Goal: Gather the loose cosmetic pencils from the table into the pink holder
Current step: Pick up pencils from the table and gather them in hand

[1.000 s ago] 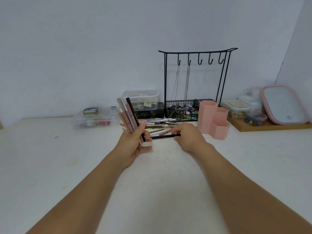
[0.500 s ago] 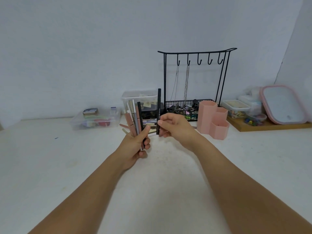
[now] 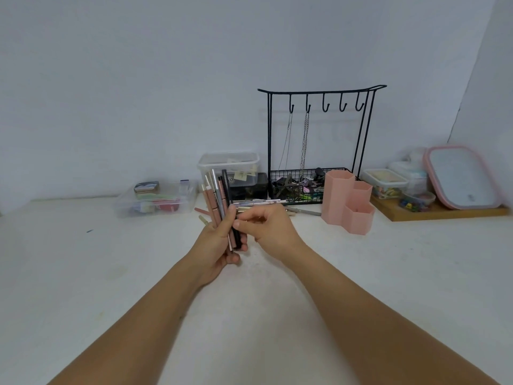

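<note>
Head view: left hand (image 3: pixel 222 243) grips upright pencil bundle (image 3: pixel 219 195); right hand (image 3: pixel 266 226) fingers curled, touching bundle, grip unclear; more loose pencils (image 3: pixel 261 202) just beyond hands; pink holder (image 3: pixel 348 202) right of hands, none visibly inside yet

No legible text, labels, brands or numbers anywhere.

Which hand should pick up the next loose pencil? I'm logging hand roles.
Probably the right hand: it is beside the loose pencils on the table, while the left hand already grips the pencil bundle.
</note>
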The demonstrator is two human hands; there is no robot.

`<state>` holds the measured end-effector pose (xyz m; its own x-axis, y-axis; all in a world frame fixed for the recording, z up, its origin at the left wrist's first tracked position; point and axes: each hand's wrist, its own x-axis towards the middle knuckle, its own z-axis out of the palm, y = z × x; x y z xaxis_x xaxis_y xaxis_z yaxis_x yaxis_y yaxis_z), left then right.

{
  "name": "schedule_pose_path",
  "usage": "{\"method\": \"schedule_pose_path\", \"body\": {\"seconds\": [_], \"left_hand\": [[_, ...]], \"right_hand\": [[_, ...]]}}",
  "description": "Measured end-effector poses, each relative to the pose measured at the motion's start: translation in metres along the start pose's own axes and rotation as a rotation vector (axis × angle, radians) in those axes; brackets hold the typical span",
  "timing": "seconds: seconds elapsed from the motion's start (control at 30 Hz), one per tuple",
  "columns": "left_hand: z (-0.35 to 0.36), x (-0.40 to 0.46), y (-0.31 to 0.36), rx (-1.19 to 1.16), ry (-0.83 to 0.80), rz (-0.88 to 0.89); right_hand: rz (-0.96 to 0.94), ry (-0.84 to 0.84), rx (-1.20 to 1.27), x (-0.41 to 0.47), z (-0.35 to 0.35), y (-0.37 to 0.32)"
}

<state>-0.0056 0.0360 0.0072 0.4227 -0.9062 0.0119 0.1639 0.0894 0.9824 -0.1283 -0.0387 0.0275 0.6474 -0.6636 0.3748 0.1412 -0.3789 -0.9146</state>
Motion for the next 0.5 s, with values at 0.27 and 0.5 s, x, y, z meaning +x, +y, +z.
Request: {"method": "schedule_pose_path", "body": {"seconds": [0.27,0.5], "left_hand": [[-0.008,0.006,0.001,-0.062,0.057,0.032],[-0.009,0.009,0.001,-0.019,0.129,0.014]], "right_hand": [[0.154,-0.051,0.033,0.005,-0.016,0.014],[0.137,0.040,-0.906,0.015,-0.052,0.047]]}}
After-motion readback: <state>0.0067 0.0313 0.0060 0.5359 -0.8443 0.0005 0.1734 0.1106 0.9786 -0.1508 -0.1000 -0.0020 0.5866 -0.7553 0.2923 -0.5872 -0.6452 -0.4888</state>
